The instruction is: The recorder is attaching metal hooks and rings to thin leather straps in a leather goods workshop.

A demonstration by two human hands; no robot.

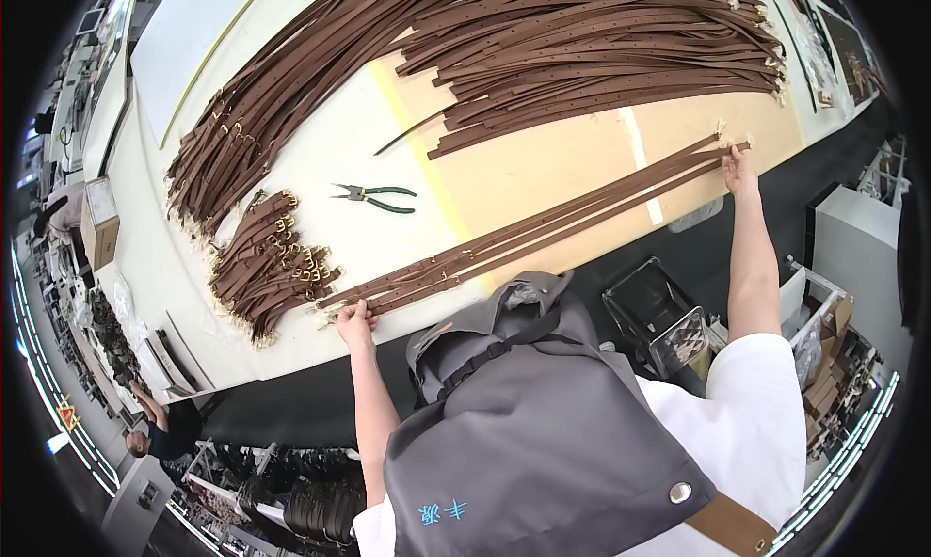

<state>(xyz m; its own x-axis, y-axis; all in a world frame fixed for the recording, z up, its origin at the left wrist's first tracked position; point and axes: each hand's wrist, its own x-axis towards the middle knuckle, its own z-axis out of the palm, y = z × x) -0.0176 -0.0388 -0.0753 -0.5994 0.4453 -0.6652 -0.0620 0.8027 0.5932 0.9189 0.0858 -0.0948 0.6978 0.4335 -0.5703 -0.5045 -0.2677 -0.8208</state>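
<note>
Several long brown leather straps (504, 237) lie side by side along the table's near edge. At their left end, my left hand (357, 322) is closed, fingers pinching a strap end. My arms are spread wide, and my right hand (740, 172) grips the far right end of a strap between thumb and fingers. Beyond them rest pliers (376, 198) with dark green handles, jaws pointing left. Just left of my left hand sits a heap of short brown straps with gold buckles (267, 266). Loose pale threads or wrapping show at the strap ends.
A large pile of brown straps (601, 58) covers the far right of the table (339, 184); another long bundle (247, 121) curves along the left. A black crate (648, 300) stands below the near edge. At far left, a person (160, 431) is beyond the table.
</note>
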